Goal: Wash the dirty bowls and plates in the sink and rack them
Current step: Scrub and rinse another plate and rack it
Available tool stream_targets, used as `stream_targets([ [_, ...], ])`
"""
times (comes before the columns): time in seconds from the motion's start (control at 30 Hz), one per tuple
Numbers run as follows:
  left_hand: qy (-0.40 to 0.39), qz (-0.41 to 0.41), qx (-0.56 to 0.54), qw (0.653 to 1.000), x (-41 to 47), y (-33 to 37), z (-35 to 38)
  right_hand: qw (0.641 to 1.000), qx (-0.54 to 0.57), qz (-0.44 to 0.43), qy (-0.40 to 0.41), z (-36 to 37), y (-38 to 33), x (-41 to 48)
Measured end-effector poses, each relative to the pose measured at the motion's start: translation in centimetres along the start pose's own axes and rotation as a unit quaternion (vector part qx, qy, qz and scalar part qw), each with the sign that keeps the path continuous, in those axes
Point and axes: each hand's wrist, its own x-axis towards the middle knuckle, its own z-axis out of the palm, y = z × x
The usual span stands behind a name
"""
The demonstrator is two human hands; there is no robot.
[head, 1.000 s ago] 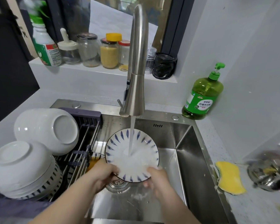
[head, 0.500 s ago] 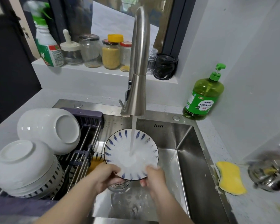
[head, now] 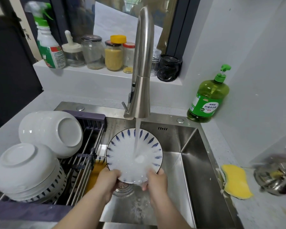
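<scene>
The left hand (head: 108,181) grips the near left rim of a white plate with blue dashes (head: 122,156), its fingers curled under the edge. The right hand (head: 157,182) grips the near right rim in the same way, thumb on the face. Between them the plate is held tilted, face toward the person, over the drain (head: 122,188) of the steel sink (head: 190,156). Water from the faucet (head: 143,71) lands right of the plate's middle and sheets down toward the hands, so this looks like the rinse.

Just left of the plate a bar rack (head: 87,147) spans the sink's left side. Two white bowls sit upside down on it: one (head: 51,131) leans at the far end, the other (head: 23,167) tops a stack at the near end. Under the bars a patterned dish holding something orange (head: 97,167) shows, apparently not yet washed.

On the bench (head: 262,214) right of the sink lies a yellow sponge (head: 236,180), with a green detergent bottle (head: 208,98) in the far corner.

The likeliest trouble is a slip. Both grips are on a wet rim at one edge only, and any soap left would let the plate slide out and strike the steel or the drain fitting. The stream hitting a tilted face could also spray onto the bench. Racking looks tight: the bowls fill most of the bars, and nudging the leaning one could set it rolling.
</scene>
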Motion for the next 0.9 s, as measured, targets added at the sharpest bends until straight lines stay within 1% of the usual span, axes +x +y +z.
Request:
stream_targets([
  [0.07,0.006,0.025,-0.016,1.0,-0.4,-0.9,0.8,1.0,0.007,0.005,-0.003,0.9,0.9,-0.7],
  [0.13,0.002,0.034,-0.021,0.999,-0.8,-0.9,0.7,0.999,0.023,0.028,-0.036,0.6,0.5,-1.3],
  [0.2,-0.006,0.031,-0.002,0.999,-1.0,0.1,-0.2,0.997,-0.009,0.036,-0.069,-0.7,-0.3,-1.3],
  [0.27,-0.027,0.029,0.013,0.999,-0.9,1.2,-0.8,0.999,-0.036,0.013,-0.036,-1.6,-1.2,-0.5],
  [0.37,-0.025,0.014,-0.005,1.0,-1.2,1.6,-0.5,0.998,-0.059,-0.024,0.015,-1.1,-1.3,0.5],
  [0.47,-0.039,0.008,-0.034,0.999,-1.8,0.6,1.0,0.998,-0.023,-0.036,0.043,0.4,-0.5,-0.2],
  [0.5,-0.043,0.014,-0.036,0.998,-2.0,0.3,1.2,0.998,-0.016,-0.037,0.041,0.7,-0.2,-0.4],
  [0.57,-0.038,0.019,-0.028,0.999,-2.1,0.5,0.9,1.0,-0.004,-0.015,0.006,0.4,-0.4,-0.7],
  [0.63,-0.038,0.016,-0.007,0.999,-2.2,1.6,0.1,0.999,-0.032,0.011,-0.031,-0.6,-1.1,-0.8],
  [0.7,-0.049,0.019,0.017,0.998,-2.1,2.5,-0.6,0.999,-0.043,0.008,-0.024,-1.6,-1.7,-0.3],
  [0.77,-0.044,0.017,0.024,0.999,-2.0,2.7,-0.8,0.999,-0.04,-0.002,-0.01,-1.5,-1.8,0.1],
  [0.83,-0.036,0.018,0.013,0.999,-2.2,1.9,-0.1,1.0,-0.029,-0.007,0.007,-0.6,-1.0,0.2],
  [0.9,-0.046,0.014,-0.017,0.999,-2.5,0.8,0.7,1.0,-0.022,-0.009,0.012,0.2,-0.2,-0.2],
])
